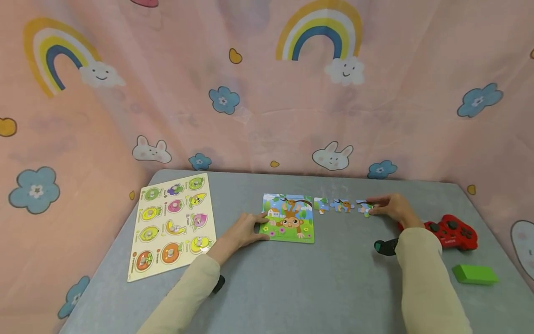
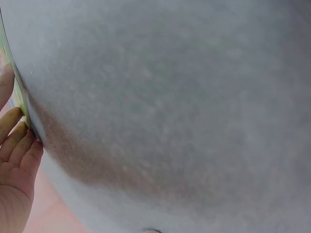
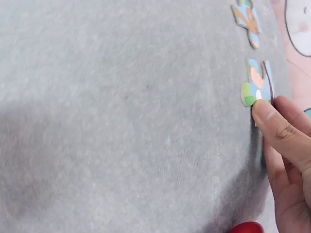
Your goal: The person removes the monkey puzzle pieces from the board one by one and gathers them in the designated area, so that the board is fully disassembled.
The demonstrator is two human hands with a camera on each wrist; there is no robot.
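Observation:
A square monkey puzzle [image 1: 288, 222] lies flat on the table. At its left edge rests my left hand [image 1: 244, 230], fingers and thumb touching the border; the left wrist view shows these fingertips [image 2: 30, 141] at the far left. To the puzzle's right, loose jigsaw pieces form a row: a blue-green piece [image 1: 321, 205], a piece with a brown part [image 1: 342, 205] and a third piece [image 1: 364, 207]. My right hand [image 1: 394, 208] pinches that third puzzle piece [image 3: 255, 80] by its right side, thumb and fingers at its edge.
On the left lies a wooden fruit knob board [image 1: 139, 250]. Right of my right forearm are a red game controller [image 1: 454, 232] and a green block [image 1: 475, 274]. A pink patterned curtain [image 1: 258, 134] hangs behind the grey table [image 1: 300, 292].

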